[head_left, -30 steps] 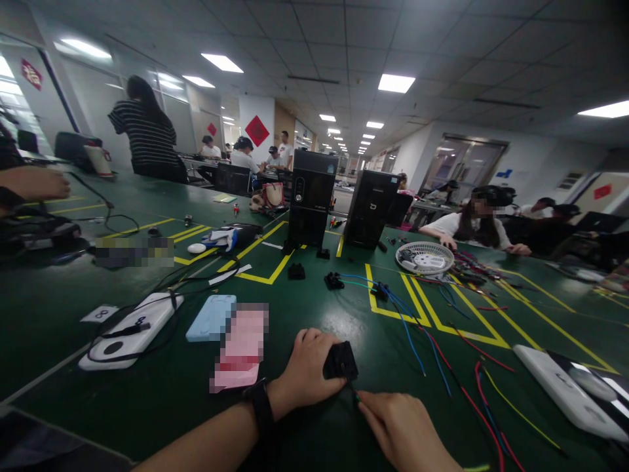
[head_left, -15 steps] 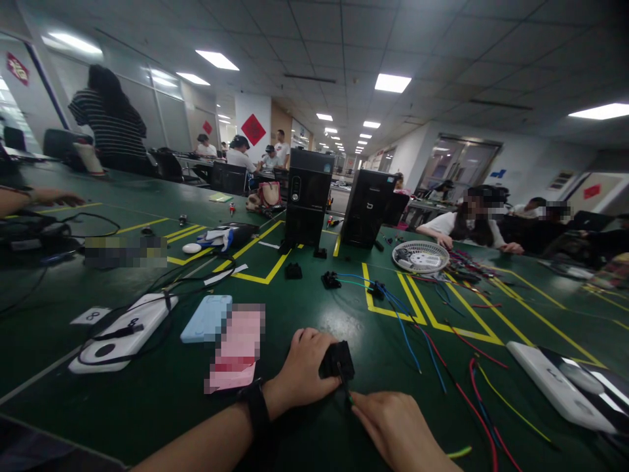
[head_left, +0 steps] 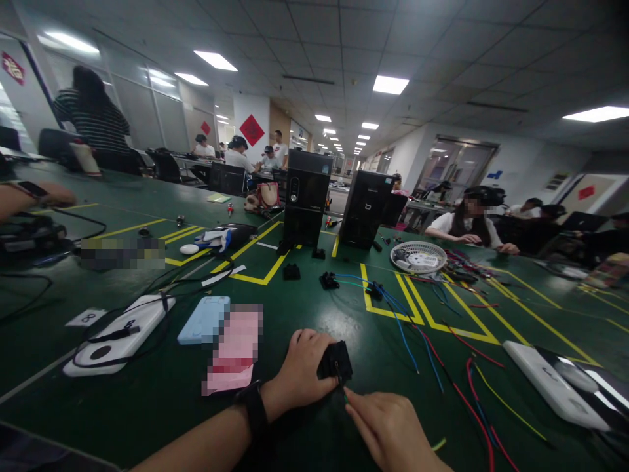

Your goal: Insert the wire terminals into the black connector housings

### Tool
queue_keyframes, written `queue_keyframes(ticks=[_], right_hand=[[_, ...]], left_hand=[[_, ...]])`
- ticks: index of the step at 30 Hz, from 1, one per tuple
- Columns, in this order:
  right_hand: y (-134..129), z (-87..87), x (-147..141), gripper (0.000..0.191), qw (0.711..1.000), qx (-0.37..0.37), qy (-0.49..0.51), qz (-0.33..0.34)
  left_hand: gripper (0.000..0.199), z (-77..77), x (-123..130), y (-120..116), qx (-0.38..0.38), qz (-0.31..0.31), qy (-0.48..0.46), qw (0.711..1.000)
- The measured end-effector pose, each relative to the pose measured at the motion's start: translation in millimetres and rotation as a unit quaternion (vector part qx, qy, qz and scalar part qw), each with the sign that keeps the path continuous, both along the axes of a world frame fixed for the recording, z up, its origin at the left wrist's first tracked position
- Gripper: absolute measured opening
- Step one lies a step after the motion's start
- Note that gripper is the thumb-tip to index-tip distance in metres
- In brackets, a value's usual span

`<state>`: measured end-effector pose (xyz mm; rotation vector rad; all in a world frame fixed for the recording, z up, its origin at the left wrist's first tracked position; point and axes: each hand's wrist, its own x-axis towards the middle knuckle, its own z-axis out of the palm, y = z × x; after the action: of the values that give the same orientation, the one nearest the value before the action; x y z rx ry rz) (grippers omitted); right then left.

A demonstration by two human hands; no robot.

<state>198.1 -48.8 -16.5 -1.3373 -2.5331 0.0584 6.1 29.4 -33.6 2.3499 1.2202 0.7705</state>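
My left hand (head_left: pixel 307 367) is closed around a small black block-shaped component (head_left: pixel 344 360), keeping it on the green tabletop. In my right hand (head_left: pixel 390 426), pinched between thumb and fingers, is a thin dark-shafted screwdriver (head_left: pixel 341 383) with a bit of green at my fingertips. Its tip meets the near face of the block; the exact contact spot is too small to make out. Similar black components (head_left: pixel 291 271) lie farther up the table, one (head_left: pixel 376 290) with blue wires (head_left: pixel 405 328) attached.
A pink item (head_left: pixel 238 347), a light-blue case (head_left: pixel 204 320) and a white device (head_left: pixel 120 334) with a black cable lie left. Loose red and yellow wires (head_left: pixel 508 400) and another white device (head_left: pixel 555 387) are right. Two black computer towers (head_left: pixel 307 196) stand ahead; co-workers sit around.
The view has shifted slightly. My right hand and the screwdriver have moved a little left, with the tip still at the block. My left hand keeps its hold.
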Motion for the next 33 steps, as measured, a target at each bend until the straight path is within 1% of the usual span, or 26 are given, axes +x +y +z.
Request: queue_keyframes(ticks=[1, 4, 6, 8, 10, 12, 14, 16, 18, 20, 21, 23, 26, 28, 29, 31, 33], right_hand=[[0.2, 2.6, -0.3, 0.028, 1.000, -0.018, -0.023, -0.012], [1.3, 9.7, 1.0, 0.025, 0.994, -0.056, -0.064, -0.075], [1.7, 10.9, 3.1, 0.027, 0.991, -0.051, -0.061, -0.108], [1.3, 8.7, 5.2, 0.027, 0.992, -0.027, -0.023, -0.120], [0.3, 4.5, 6.0, 0.028, 0.993, 0.011, 0.033, -0.112], [-0.5, 0.6, 4.8, 0.029, 0.994, 0.040, 0.065, -0.079], [-0.6, -1.5, 2.0, 0.029, 0.997, 0.034, 0.052, -0.035], [0.2, -1.5, -0.6, 0.026, 1.000, -0.003, 0.002, -0.012], [1.4, 0.1, -1.5, 0.024, 0.997, -0.035, -0.053, -0.032], [2.5, 2.0, 0.0, 0.024, 0.992, -0.048, -0.092, -0.068], [2.8, 2.7, 1.4, 0.025, 0.991, -0.048, -0.097, -0.081], [2.9, 3.2, 4.5, 0.027, 0.993, -0.034, -0.069, -0.091], [1.9, 0.4, 6.6, 0.031, 0.996, 0.028, 0.032, -0.079], [0.8, -2.5, 5.0, 0.033, 0.994, 0.058, 0.067, -0.059], [0.2, -3.6, 3.6, 0.033, 0.995, 0.057, 0.064, -0.046], [-0.5, -3.6, 0.6, 0.032, 0.999, 0.026, 0.024, -0.026], [-0.4, -0.7, -1.1, 0.029, 0.999, -0.014, -0.022, -0.028]], left_hand=[[0.046, -0.2, -0.2, 0.2, 0.000, 0.000, -0.001, 1.000], [0.046, -0.2, 0.0, 0.9, -0.001, 0.001, 0.002, 1.000], [0.045, 0.1, 0.8, 1.1, 0.000, 0.004, 0.003, 1.000], [0.045, 0.5, 1.7, 0.8, 0.002, 0.007, 0.003, 1.000], [0.045, 1.0, 2.2, 0.2, 0.001, 0.008, 0.004, 1.000], [0.047, 1.1, 2.1, -0.5, -0.003, 0.005, 0.006, 1.000], [0.047, 0.5, 1.5, -0.8, -0.004, 0.004, 0.003, 1.000], [0.047, -0.6, 0.8, -0.9, 0.000, 0.004, -0.002, 1.000], [0.047, -1.7, 0.6, -1.0, 0.008, 0.005, -0.005, 1.000], [0.047, -1.9, 1.0, -1.2, 0.014, 0.006, -0.002, 1.000], [0.046, -1.7, 1.3, -1.3, 0.015, 0.007, 0.001, 1.000], [0.044, -0.9, 2.0, -1.7, 0.016, 0.012, 0.009, 1.000], [0.043, 0.2, 2.4, -2.2, 0.012, 0.010, 0.015, 1.000], [0.044, -0.1, 2.2, -2.2, 0.009, 0.006, 0.013, 1.000], [0.044, -0.5, 1.9, -2.1, 0.009, 0.004, 0.011, 1.000], [0.044, -1.5, 1.5, -1.7, 0.011, 0.003, 0.006, 1.000], [0.045, -2.3, 1.2, -1.1, 0.015, 0.004, 0.003, 1.000]])
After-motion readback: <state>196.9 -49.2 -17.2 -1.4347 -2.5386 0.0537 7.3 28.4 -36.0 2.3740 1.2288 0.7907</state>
